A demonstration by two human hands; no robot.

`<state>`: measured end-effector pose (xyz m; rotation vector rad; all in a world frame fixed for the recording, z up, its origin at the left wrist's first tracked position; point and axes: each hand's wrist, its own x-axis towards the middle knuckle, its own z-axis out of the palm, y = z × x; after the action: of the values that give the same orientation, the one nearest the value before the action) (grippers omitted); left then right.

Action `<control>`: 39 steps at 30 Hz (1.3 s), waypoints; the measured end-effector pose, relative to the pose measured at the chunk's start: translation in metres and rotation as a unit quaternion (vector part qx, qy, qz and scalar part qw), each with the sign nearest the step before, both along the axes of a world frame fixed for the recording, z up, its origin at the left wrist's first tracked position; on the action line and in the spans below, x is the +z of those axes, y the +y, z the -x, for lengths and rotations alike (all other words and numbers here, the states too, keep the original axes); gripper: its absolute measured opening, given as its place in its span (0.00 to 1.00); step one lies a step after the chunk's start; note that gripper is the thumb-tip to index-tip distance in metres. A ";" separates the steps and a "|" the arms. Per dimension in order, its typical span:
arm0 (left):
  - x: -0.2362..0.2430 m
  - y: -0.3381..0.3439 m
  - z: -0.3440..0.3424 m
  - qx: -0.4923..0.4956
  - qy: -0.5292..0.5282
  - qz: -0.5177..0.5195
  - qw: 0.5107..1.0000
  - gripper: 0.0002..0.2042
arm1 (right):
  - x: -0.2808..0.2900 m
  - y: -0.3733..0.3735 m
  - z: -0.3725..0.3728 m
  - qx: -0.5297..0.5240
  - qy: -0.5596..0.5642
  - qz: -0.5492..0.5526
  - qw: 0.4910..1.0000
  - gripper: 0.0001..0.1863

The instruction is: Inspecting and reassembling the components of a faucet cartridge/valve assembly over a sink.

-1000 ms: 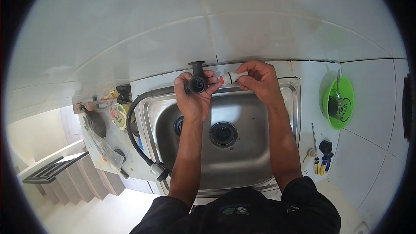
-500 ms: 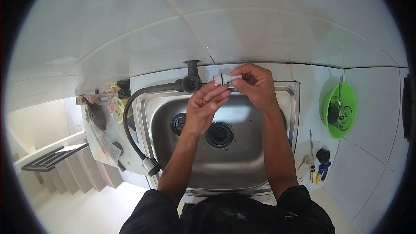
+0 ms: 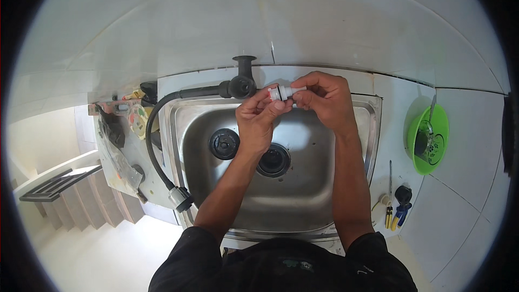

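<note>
The cartridge [image 3: 278, 94], a small white piece with a dark ring and a red end, is held in the air over the back edge of the sink [image 3: 303, 205], just to the right of the tap [image 3: 244, 85]. By the left hand [image 3: 257, 130] its red end is gripped between the thumb and the fingers. By the right hand [image 3: 328, 103] its narrow white stem is pinched, with the fingertips closed together on it. Whether the tap is touched by the left fingers cannot be told.

The step in hand is judged to be the handling of the cartridge itself, outside the tap, whose round opening is turned to the viewer. Whether the piece is turned or only looked at cannot be said. For the next move, a firm pinch on the stem seems to be called for, and the red end should be kept in view. Care is needed also, because the drain [image 3: 274, 161] lies below, and a slip could send the piece down into the sink.
</note>
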<state>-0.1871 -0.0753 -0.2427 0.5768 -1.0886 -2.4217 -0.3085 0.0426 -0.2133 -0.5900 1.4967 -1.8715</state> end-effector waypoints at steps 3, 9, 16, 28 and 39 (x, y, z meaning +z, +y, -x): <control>-0.006 -0.004 -0.002 -0.003 -0.008 0.034 0.999 0.16 | 0.001 -0.005 -0.001 0.003 0.016 -0.027 1.000 0.06; -0.010 -0.003 0.000 -0.003 0.017 0.021 1.000 0.16 | 0.003 -0.004 -0.002 -0.007 0.035 -0.047 0.998 0.05; -0.011 -0.005 -0.006 -0.034 0.042 0.013 0.998 0.17 | -0.002 -0.002 -0.003 -0.002 0.042 -0.041 0.998 0.06; -0.010 -0.006 -0.006 -0.051 0.034 0.000 0.998 0.17 | -0.001 -0.003 -0.003 -0.004 0.033 -0.038 0.999 0.06; -0.012 -0.004 -0.006 -0.050 0.028 -0.017 0.998 0.17 | -0.002 -0.004 -0.002 -0.014 0.046 -0.031 0.998 0.06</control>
<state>-0.1810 -0.0794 -0.2545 0.4735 -1.0799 -2.5301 -0.3061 0.0388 -0.2157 -0.6384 1.6238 -1.8338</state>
